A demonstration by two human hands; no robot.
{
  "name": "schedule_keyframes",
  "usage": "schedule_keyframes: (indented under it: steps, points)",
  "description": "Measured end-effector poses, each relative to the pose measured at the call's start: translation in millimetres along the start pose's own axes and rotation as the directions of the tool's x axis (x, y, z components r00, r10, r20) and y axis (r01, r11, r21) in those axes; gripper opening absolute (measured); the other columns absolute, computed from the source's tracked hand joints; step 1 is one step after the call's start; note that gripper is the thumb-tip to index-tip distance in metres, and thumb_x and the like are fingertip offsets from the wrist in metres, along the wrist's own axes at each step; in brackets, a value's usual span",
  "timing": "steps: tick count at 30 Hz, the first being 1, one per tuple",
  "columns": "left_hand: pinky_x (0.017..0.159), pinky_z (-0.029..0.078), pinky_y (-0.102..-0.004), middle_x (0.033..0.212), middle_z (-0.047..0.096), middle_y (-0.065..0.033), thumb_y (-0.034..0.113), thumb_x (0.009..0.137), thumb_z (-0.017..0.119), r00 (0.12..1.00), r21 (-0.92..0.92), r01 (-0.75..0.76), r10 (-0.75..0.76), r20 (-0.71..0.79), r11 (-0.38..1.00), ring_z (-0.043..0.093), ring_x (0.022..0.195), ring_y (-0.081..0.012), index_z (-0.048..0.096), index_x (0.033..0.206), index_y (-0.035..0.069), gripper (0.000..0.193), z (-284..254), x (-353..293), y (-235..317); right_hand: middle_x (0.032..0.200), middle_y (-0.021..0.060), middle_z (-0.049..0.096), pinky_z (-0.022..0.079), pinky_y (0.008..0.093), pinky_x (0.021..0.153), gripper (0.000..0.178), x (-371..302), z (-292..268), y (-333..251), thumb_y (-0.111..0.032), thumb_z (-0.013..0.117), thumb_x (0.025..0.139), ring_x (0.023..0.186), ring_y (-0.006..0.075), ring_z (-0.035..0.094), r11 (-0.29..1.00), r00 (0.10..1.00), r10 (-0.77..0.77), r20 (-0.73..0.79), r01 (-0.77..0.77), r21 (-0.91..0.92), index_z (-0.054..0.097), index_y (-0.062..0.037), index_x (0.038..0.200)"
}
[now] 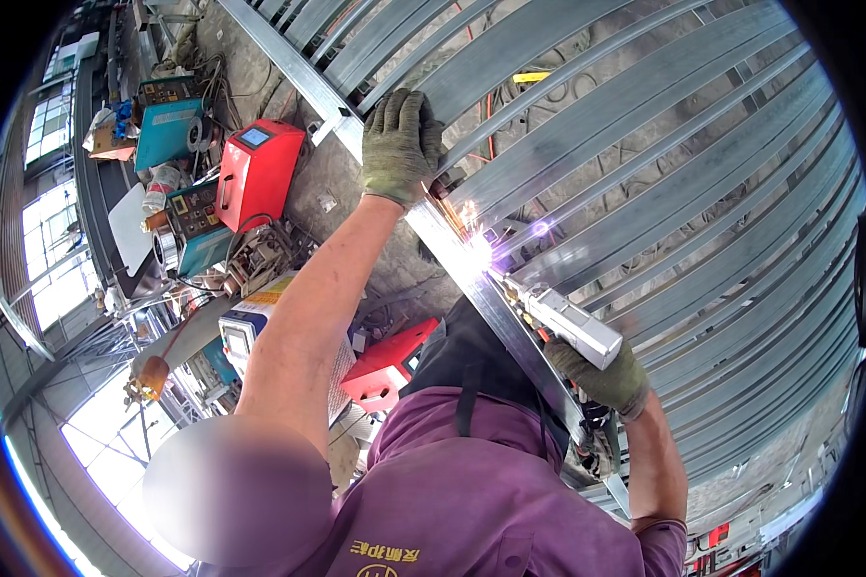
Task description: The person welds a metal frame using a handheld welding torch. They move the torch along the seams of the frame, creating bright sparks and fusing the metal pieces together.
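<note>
My left hand (396, 146), in a green-grey work glove, is closed over the long steel rail (342, 108) of a metal frame, where a slat meets it; the fingertips are partly hidden. In my right hand (603, 377), gloved alike, is a welding gun (573, 325) with a pale boxy body. Its nozzle end points up-left at the rail. A bright white-violet weld glare (478, 252) burns there, hiding the joint, and orange sparks (449, 213) fly from it towards my left hand.
Parallel steel slats (635, 130) fill the right side. At left stand a red machine (260, 168) with a small screen and teal machines (168, 133). Another red machine (390, 365) sits near my body. Cables (560, 91) and a yellow object (531, 77) lie below the slats.
</note>
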State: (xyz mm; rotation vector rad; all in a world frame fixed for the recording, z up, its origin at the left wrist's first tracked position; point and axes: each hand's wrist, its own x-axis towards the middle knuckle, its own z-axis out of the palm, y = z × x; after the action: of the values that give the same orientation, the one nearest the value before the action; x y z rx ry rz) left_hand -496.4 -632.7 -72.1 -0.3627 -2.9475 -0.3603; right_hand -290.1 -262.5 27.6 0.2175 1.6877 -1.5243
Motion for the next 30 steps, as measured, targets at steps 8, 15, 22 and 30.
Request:
schedule_keyframes:
  steps: [8,15,22,30]
  points:
    - [0.116,0.045,-0.0585,0.14,0.063,-0.024,0.03,0.103,0.067,1.0,0.015,-0.006,0.007,-0.024,1.0,0.059,0.133,-0.0462,0.06,0.139,0.003,0.046,-1,-1,2,0.113,0.0105,0.084,0.061,0.0329,0.087,0.044,0,1,-1,-0.028,0.089,0.097,0.103,0.015,0.078,1.0,1.0,0.003,0.003,-0.003,0.023,0.077,-0.006,0.133]
    - [0.116,0.045,-0.058,0.14,0.064,-0.0226,0.028,0.102,0.068,0.999,0.015,-0.011,0.012,-0.032,1.0,0.059,0.133,-0.0455,0.06,0.138,0.003,0.044,2,-2,-4,0.114,0.0094,0.083,0.061,0.0316,0.087,0.04,-3,0,3,-0.022,0.087,0.099,0.103,0.0139,0.076,0.998,1.0,0.023,0.017,-0.024,0.054,0.076,-0.0035,0.133]
    - [0.114,0.047,-0.056,0.138,0.066,-0.0226,0.023,0.101,0.069,0.997,-0.019,-0.038,0.037,-0.061,0.999,0.061,0.131,-0.0456,0.061,0.138,0.003,0.043,-3,-1,4,0.101,0.0029,0.074,0.057,0.0292,0.075,0.029,-38,-49,-1,-0.017,0.069,0.11,0.088,0.0116,0.069,0.986,0.996,0.089,0.004,-0.089,0.144,0.071,0.0026,0.131]
    - [0.109,0.049,-0.0559,0.137,0.066,-0.0229,0.021,0.1,0.07,0.998,0.011,-0.046,0.046,-0.05,0.999,0.063,0.125,-0.0464,0.062,0.137,0.003,0.042,0,0,7,0.091,0.0017,0.074,0.055,0.0293,0.069,0.033,-50,-71,8,-0.027,0.078,0.106,0.08,0.0097,0.067,0.964,0.977,0.21,-0.032,-0.202,0.173,0.075,-0.0025,0.128]
